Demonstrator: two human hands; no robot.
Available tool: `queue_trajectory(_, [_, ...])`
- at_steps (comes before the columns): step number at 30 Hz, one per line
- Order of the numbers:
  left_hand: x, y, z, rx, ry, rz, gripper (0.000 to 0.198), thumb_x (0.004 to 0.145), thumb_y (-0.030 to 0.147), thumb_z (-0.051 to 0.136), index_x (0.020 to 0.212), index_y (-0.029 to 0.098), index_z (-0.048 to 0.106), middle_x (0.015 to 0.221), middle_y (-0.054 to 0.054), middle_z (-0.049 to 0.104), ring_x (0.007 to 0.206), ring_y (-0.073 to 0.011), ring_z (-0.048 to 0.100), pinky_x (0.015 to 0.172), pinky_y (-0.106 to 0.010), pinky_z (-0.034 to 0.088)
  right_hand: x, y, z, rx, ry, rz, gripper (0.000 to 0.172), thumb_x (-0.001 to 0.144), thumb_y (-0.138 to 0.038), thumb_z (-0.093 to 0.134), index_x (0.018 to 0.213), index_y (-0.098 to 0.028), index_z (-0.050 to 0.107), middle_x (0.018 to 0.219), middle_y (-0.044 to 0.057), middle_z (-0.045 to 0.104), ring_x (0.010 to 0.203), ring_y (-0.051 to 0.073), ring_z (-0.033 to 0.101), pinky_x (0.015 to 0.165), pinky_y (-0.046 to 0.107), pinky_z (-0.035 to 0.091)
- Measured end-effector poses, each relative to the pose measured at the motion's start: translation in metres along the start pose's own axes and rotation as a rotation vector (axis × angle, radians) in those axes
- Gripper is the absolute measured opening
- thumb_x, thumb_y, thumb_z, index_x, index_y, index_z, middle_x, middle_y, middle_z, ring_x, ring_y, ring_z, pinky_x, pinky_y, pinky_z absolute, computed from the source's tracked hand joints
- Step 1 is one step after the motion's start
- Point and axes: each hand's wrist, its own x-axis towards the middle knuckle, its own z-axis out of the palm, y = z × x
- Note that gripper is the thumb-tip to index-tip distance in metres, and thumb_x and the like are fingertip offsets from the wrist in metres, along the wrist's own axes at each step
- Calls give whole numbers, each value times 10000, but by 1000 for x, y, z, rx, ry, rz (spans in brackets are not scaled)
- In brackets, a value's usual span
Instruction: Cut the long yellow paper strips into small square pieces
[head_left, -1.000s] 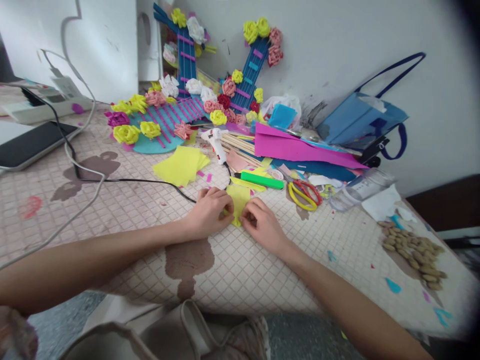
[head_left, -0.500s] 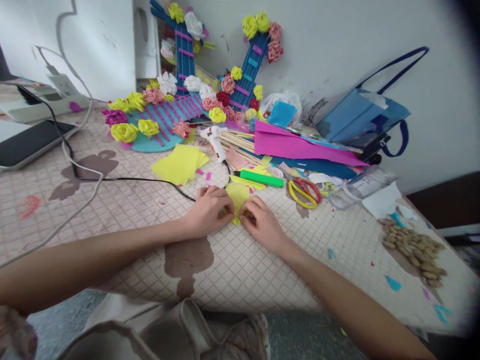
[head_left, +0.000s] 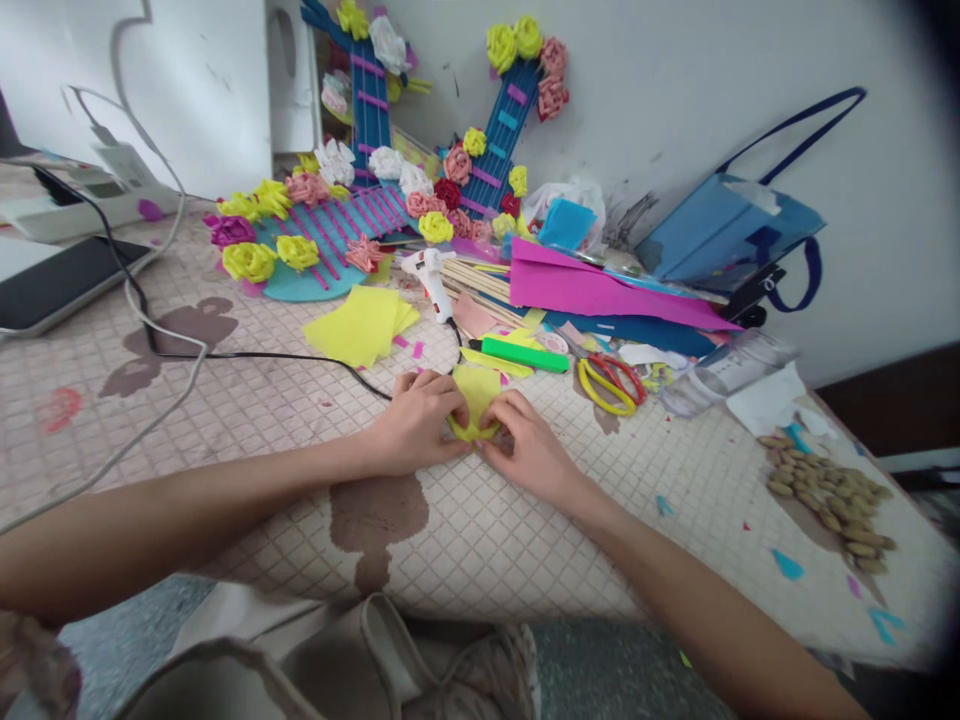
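A small piece of yellow paper (head_left: 477, 388) lies on the table between my two hands, its near edge rolled or folded up. My left hand (head_left: 426, 422) pinches the left end of that edge. At the other end, the fingers of my right hand (head_left: 526, 446) are closed on the paper too. Both hands rest low on the patterned cloth, fingertips almost meeting. Beyond them lie a stack of yellow paper sheets (head_left: 361, 326), a green marker (head_left: 523, 354) and a white glue gun (head_left: 429, 280).
Scissors (head_left: 609, 386) with red and yellow handles lie to the right, near a clear plastic cup (head_left: 720, 375). Peanuts (head_left: 829, 500) are heaped at far right. Flower-covered blue paper guitars (head_left: 330, 245) stand behind. A black cord (head_left: 277, 358) crosses from the left.
The near edge of the yellow paper is turned up more, and my fingertips have shifted slightly along it. The view has moved very little.
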Motion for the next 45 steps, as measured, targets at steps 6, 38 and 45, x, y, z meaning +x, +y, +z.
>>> queue_trajectory(6, [1,-2,-4,-24,-60,15,342,598,442,711,814,203,595,890,-27,558,926,-235,441,815,-373,295,0,2,-5,49,-42,2,196,702,-202,626,865,-205,517,919,36,482,867,184,500,736,319,434])
queue_trajectory(38, [3,-14,-18,-183,-182,73,59,738,213,599,752,228,655,964,-11,583,973,-200,480,893,-361,284,6,19,-30,259,-262,-98,57,781,-146,597,797,-200,599,1011,42,498,991,178,506,879,359,419])
queue_trajectory(45, [3,-16,-17,-175,-171,79,71,754,220,563,750,207,633,945,-19,591,953,-196,495,873,-348,297,6,18,-30,243,-259,-99,46,788,-155,590,765,-195,583,1006,44,502,982,180,508,870,362,423])
